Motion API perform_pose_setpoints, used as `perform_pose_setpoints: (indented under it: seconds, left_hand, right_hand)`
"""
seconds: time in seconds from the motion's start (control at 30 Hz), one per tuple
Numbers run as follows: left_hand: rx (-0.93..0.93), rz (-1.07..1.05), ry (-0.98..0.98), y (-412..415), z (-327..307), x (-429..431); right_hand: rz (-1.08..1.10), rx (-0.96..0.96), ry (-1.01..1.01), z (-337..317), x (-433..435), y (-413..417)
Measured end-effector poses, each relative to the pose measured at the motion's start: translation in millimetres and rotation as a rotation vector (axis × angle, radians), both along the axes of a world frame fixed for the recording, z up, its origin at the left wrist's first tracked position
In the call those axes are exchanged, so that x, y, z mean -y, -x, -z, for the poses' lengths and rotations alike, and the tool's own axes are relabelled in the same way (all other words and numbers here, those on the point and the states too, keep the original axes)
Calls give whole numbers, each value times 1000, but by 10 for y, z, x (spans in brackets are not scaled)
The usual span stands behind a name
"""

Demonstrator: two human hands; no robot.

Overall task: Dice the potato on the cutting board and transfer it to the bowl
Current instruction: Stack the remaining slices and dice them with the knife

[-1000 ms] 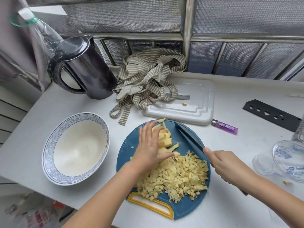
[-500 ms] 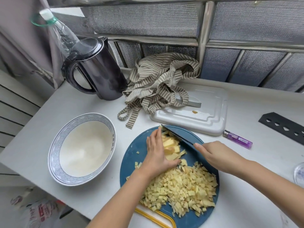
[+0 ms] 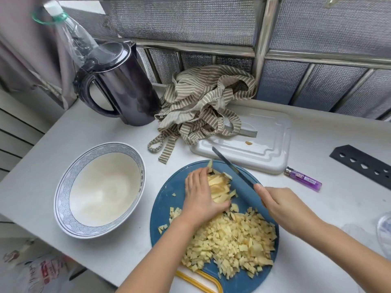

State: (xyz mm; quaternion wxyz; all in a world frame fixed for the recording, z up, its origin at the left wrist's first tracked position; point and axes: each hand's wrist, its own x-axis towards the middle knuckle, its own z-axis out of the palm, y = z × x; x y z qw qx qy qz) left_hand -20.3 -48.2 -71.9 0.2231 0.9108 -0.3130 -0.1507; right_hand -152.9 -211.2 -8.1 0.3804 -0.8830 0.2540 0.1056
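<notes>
Two-handed, working at a white counter [image 3: 317, 218]. Noting a round blue cutting board [image 3: 169, 199] just right of a patterned bowl [image 3: 63, 187]. Noting a heap of diced potato [image 3: 232, 240] covering the board's near half. Curling the left hand [image 3: 200, 195] over a bundle of uncut potato strips [image 3: 220, 189] on the far half, pressing fingertips [image 3: 198, 173] onto their top and far end. Gripping a knife [image 3: 232, 168] in the right hand [image 3: 283, 210], wrapping the fingers round its handle. Holding the blade slanted just right of the strips, clear of the left fingertips, pointing the tip past the board's far edge.
</notes>
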Motion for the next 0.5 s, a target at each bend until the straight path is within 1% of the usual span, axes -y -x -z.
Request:
perform_pose_setpoints:
  seconds: [0.1, 0.17, 0.3, 0.37, 0.5]
  left_hand:
    - [-31, -89, -15, 104, -24, 78]
    - [-42, -158, -10, 155, -45, 113]
    - [-68, -180, -17, 180, -62, 121]
    - [-80, -169, -43, 195, -92, 122]
    - [-89, -161, -149, 218, -173, 143]
  right_hand:
    - [30, 39, -29, 61, -131, 185]
    - [4, 43, -26, 118, -192, 242]
    - [-45, 59, 19, 225, -251, 207]
    - [-72, 39, 71, 249, -258, 170]
    - [-159, -39, 275, 268, -326, 147]
